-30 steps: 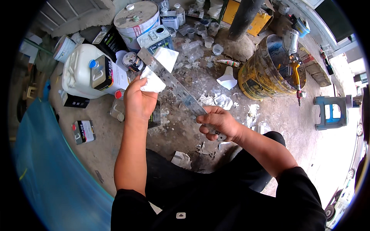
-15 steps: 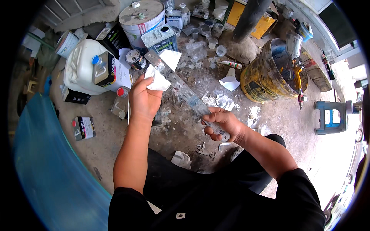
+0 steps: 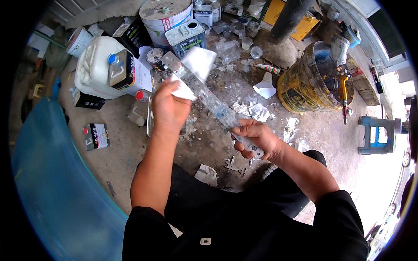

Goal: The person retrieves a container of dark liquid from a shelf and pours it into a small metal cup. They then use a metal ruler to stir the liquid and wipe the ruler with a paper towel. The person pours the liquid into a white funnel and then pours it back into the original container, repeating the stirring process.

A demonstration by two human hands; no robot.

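My right hand (image 3: 260, 141) is closed around the lower end of a long flat metal ruler (image 3: 217, 105), grey and smeared with paint. The ruler slants up and to the left across the middle. Near its upper end my left hand (image 3: 167, 108) pinches a white paper wipe (image 3: 184, 90). White sheet shows on both sides of the ruler, so the wipe seems folded around it; its far flap is blurred. The left fingertips are partly hidden by the wipe. Just beyond the ruler's tip stands a small dark paint can (image 3: 156, 58).
A white jerrycan (image 3: 93, 65), a metal tin (image 3: 187, 38) and a large drum (image 3: 164, 19) stand at the back left. A paint-stained bucket (image 3: 300, 82) with a spray gun (image 3: 344, 87) is at right, near a plastic stool (image 3: 376, 135). Crumpled plastic (image 3: 259, 112) litters the floor.
My left hand and the wipe have shifted slightly right and down along the ruler, the wipe's far flap blurring. My right hand keeps its grip. The whole view has shifted a little.
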